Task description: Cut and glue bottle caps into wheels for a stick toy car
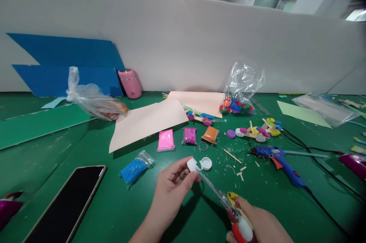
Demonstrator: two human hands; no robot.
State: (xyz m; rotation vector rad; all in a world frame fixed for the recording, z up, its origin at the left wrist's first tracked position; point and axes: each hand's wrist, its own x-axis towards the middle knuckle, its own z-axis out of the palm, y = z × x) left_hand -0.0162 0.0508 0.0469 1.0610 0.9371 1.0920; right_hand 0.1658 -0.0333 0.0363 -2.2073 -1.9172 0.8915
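Observation:
My left hand [174,185] pinches a small white plastic piece [193,165] between thumb and fingertips. A clear, thin rod-like strip [213,187] runs from that piece down to my right hand [257,218], whose fingers are wrapped round a tool with red and yellow parts [238,227]; its exact kind is hard to make out. Just beyond the white piece lies a round white cap [206,163]. Farther back are a pink packet [166,140], a magenta packet [190,135] and an orange packet [210,135]. A blue packet [135,168] rests left of my left hand.
A blue glue gun [278,159] with a cable lies at right, near colourful stick assemblies [259,131]. A phone [67,205] occupies the left front. Behind stand a pink bottle [130,84], paper sheets [148,123] and a clear bag of coloured caps [238,103].

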